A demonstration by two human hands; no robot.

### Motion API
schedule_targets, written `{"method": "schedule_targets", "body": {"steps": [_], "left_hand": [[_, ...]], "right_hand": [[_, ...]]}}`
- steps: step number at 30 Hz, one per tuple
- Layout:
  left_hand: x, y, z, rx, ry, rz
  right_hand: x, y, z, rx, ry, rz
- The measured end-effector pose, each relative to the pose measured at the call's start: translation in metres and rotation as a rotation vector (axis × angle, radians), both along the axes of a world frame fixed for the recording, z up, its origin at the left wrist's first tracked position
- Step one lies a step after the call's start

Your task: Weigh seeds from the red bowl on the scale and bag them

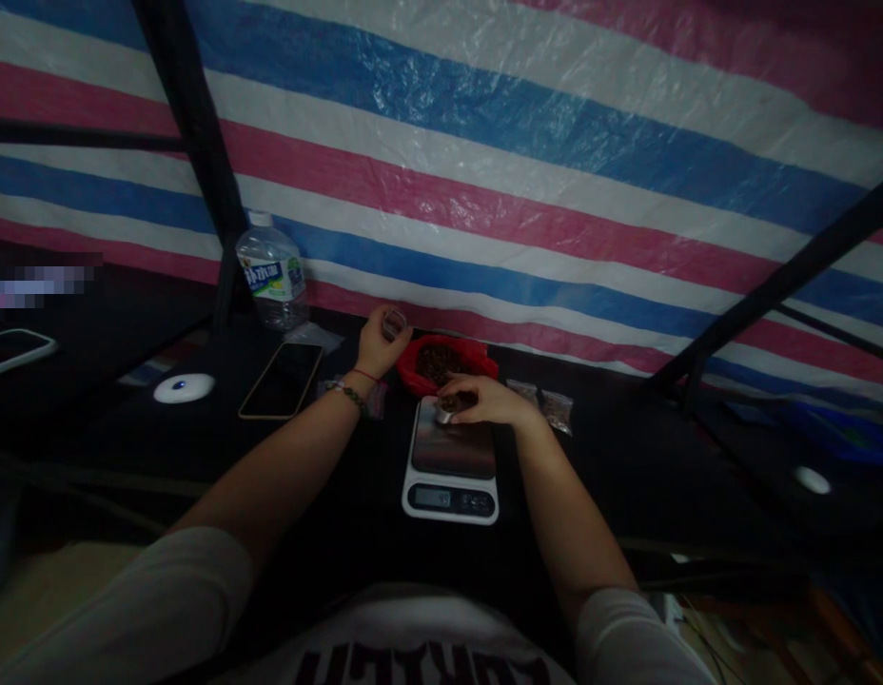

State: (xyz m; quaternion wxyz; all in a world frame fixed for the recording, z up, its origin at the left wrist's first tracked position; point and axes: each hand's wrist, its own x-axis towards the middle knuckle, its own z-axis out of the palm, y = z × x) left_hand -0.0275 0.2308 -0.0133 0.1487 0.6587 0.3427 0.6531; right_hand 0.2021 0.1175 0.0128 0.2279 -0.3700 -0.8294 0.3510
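Observation:
A white kitchen scale (452, 457) with a metal top lies in front of me, its display lit. Above its far part my right hand (480, 400) is closed around a small metal cup (445, 412) with brown bits in it. Just beyond the scale sits a red bag (413, 376), open at the top, with many small brown pieces (440, 362) inside. To the left of that bag my left hand (380, 341) is closed on a small clear plastic bag (394, 324); what it contains is too dark to make out.
Two filled clear packets (557, 411) lie right of the red bag. On the left are a phone (282, 381), a clear plastic bottle (272, 276) and a white oval object (185, 387). Striped sheeting (484, 190) hangs behind, with dark frame bars at both sides.

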Motion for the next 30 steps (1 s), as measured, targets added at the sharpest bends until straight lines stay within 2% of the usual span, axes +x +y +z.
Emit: {"method": "schedule_targets", "body": {"steps": [4, 6, 9, 12, 16, 20, 22, 26, 30], "left_hand": [[0.001, -0.002, -0.003, -0.017, 0.055, -0.022], [0.001, -0.004, -0.005, -0.039, 0.099, -0.033], [0.002, -0.006, -0.006, -0.064, 0.141, -0.052], [0.004, -0.008, -0.008, -0.082, 0.172, -0.067], [0.006, -0.008, -0.010, -0.092, 0.181, -0.085], [0.006, -0.006, -0.012, -0.096, 0.180, -0.089], [0.005, -0.006, -0.012, -0.105, 0.182, -0.087], [0.006, -0.006, -0.012, -0.128, 0.180, -0.085], [0.006, -0.007, -0.011, -0.133, 0.185, -0.095]], "right_hand": [[-0.001, 0.006, -0.009, -0.063, 0.275, -0.226], [0.002, 0.012, -0.014, -0.037, 0.341, -0.323], [0.008, 0.021, -0.022, 0.111, 0.328, -0.501], [0.014, 0.029, -0.031, 0.251, 0.218, -0.650], [0.018, 0.034, -0.040, 0.224, 0.024, -0.649], [0.019, 0.035, -0.041, 0.291, -0.042, -0.738], [0.019, 0.035, -0.040, 0.282, -0.051, -0.718], [0.019, 0.034, -0.037, 0.197, 0.036, -0.674], [0.016, 0.034, -0.038, 0.100, 0.227, -0.646]]}}
